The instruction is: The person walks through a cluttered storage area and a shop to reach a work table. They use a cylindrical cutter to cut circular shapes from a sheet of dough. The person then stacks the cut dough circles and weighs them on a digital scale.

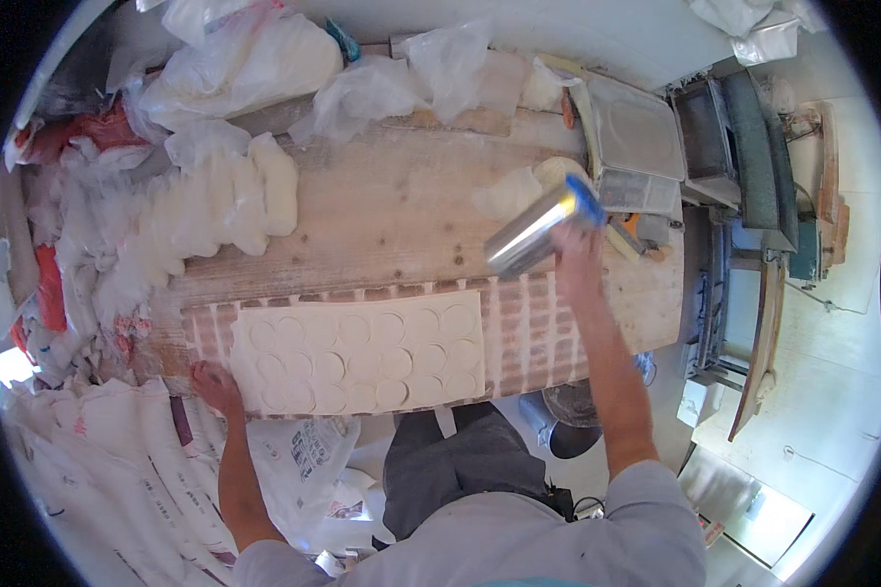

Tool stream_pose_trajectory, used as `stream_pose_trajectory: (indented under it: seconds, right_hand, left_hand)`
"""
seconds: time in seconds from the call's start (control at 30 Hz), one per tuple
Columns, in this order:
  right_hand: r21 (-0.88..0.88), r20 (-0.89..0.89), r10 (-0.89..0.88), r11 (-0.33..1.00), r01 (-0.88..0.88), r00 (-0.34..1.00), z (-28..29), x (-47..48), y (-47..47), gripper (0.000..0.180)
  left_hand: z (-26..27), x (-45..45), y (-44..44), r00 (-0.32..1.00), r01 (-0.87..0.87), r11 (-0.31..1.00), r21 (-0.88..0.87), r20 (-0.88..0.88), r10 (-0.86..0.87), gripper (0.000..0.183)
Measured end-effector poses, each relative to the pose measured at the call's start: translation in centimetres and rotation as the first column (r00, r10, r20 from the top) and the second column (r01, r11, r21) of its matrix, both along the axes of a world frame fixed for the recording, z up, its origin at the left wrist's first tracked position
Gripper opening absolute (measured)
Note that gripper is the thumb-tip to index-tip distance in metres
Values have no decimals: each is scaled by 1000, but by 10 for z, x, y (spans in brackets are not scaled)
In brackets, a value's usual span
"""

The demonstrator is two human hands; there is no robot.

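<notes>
A flat rectangular sheet of dough [367, 352] with rows of cut circles lies on a brick-patterned mat [521, 323] along the near edge of the wooden table. My left hand [216, 387] rests at the mat's near left corner, beside the sheet's left edge, its fingers apart and holding nothing. My right hand [578, 253] is shut on a shiny metal cylinder [525, 231] with a blue end, slightly blurred, tilted above the table to the right of the sheet. Behind the cylinder lies a pale round piece, perhaps dough [558, 172], with clear plastic film beside it.
Pale rolls in plastic [227, 194] line the table's left side. Plastic bags [242, 66] lie along the back. A lidded clear container [635, 139] and an orange-handled tool [631, 227] are at the right. White sacks [110, 469] stand below left; a metal pot [573, 436] is below right.
</notes>
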State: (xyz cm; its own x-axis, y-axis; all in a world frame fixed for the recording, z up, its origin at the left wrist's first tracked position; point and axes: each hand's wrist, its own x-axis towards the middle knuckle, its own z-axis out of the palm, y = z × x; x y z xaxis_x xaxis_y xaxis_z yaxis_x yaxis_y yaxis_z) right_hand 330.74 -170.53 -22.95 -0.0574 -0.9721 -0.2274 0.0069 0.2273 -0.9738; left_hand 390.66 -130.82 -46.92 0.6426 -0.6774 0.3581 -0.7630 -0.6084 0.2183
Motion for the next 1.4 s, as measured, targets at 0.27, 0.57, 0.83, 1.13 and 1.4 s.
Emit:
stream_pose_trajectory:
  seconds: [0.27,0.57,0.83,1.13,1.4]
  right_hand:
    - [-5,65,8,1000,-7,998,-123,16,-311,43]
    - [80,715,259,893,-443,650,-166,134,-335,50]
    - [-346,-82,267,896,-278,960,-59,60,-350,41]
    - [-457,-603,-122,863,-217,788,-121,20,-456,63]
    - [-672,-534,-289,715,-192,795,-41,14,-423,37]
  left_hand:
    - [69,-37,13,829,-88,982,-166,-559,-20,43]
    - [146,-201,143,688,-416,901,125,-604,402,34]
    - [150,-303,158,639,-442,889,119,-654,405,34]
    - [149,-326,168,592,-518,855,14,-716,370,40]
    - [236,-356,97,525,-545,822,164,-698,488,43]
